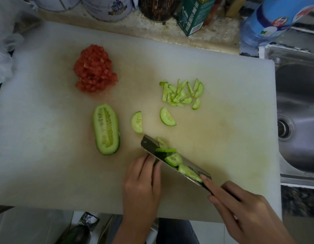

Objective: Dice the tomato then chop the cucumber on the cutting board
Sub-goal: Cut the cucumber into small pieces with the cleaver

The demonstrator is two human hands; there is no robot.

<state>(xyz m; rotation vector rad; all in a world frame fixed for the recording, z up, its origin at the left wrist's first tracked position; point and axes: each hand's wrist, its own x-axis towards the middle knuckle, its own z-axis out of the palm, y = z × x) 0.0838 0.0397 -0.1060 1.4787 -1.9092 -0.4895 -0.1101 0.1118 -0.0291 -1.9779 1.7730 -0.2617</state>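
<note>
Hands at the chopping step: left hand (142,180) with fingers curled down on the cucumber piece (155,162), which is largely hidden against the blade; right hand (240,208) wrapped round the handle of the cleaver (150,145), index finger laid along the blade. Half-moon slices (173,159) cling to the blade face. For even cuts, the left fingertips are best tucked behind the knuckles, retreating with each stroke, and the clinging slices wiped off. On the cutting board (47,120): uncut cucumber half (106,129), cut face up, to the left; cucumber strips (181,94) beyond; diced tomato (94,69) heaped far left, apparently finished. Rear of the bench (152,30): green carton (193,16) and blue-labelled bottle (268,20), contents not visible. Sink (300,103) at right.
</note>
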